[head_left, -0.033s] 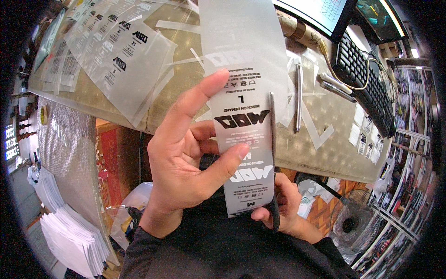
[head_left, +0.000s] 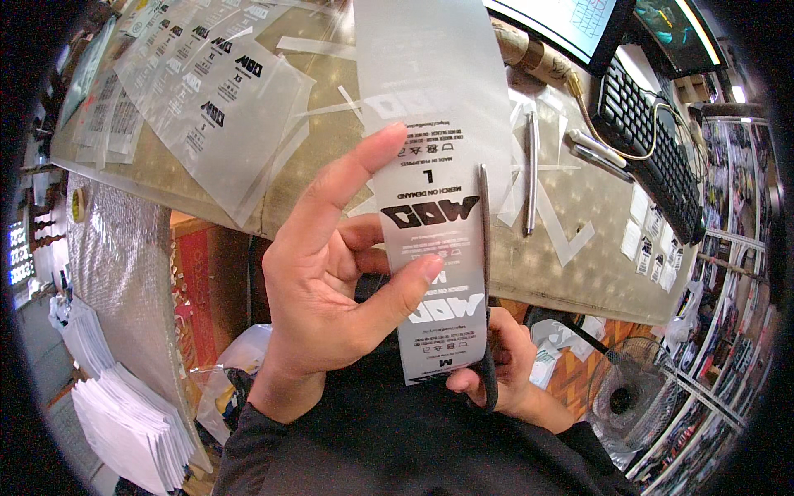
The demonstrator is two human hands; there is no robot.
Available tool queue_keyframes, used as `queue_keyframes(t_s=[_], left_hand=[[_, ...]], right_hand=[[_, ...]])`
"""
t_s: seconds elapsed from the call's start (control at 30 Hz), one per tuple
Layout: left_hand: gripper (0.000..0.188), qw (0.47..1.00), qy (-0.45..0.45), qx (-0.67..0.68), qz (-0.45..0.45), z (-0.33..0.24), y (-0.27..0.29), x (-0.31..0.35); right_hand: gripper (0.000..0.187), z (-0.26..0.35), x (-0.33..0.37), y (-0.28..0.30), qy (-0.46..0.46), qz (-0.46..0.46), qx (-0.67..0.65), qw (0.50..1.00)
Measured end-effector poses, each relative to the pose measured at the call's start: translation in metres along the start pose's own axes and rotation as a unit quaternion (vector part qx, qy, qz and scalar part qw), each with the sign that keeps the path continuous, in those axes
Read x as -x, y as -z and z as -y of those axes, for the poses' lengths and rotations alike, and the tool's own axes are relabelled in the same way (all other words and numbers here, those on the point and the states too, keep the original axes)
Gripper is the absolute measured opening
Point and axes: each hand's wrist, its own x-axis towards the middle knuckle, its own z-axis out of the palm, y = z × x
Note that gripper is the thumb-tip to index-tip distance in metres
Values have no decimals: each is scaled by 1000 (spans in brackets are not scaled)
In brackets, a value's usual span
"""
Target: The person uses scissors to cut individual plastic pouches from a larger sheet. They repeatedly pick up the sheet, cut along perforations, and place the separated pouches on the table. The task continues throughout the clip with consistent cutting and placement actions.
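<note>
A long translucent film strip [head_left: 455,174] with black and white printed care-label designs hangs upright in front of me. My left hand [head_left: 318,302] is closed on it from the left, thumb across the front and other fingers behind, with the index finger raised along its left edge. At the strip's lower right, my right hand [head_left: 514,360] grips dark scissors [head_left: 486,240]. Their long blade points up along the strip's right edge. The handles are partly hidden by my fingers, and the second blade cannot be made out.
Printed film sheets [head_left: 240,107] lie on the table's left, with film offcuts [head_left: 571,244] and a metal ruler-like bar [head_left: 531,174] to the right. A black keyboard [head_left: 649,140], pens [head_left: 600,155] and a monitor [head_left: 562,25] stand beyond. White packages [head_left: 128,430] and a fan [head_left: 624,397] sit lower down.
</note>
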Motion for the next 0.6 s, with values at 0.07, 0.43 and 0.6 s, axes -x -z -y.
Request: queue_keyframes(t_s=[0.07, 0.43, 0.6], left_hand=[[78, 1000, 8, -1, -6, 0, 0, 0], [66, 999, 49, 2, 1, 1, -9, 9], [66, 999, 48, -4, 6, 1, -10, 11]], right_hand=[[65, -1, -1, 0, 8, -3, 8, 1000], [65, -3, -9, 8, 30, -28, 19, 999], [61, 0, -6, 2, -19, -62, -52, 997]])
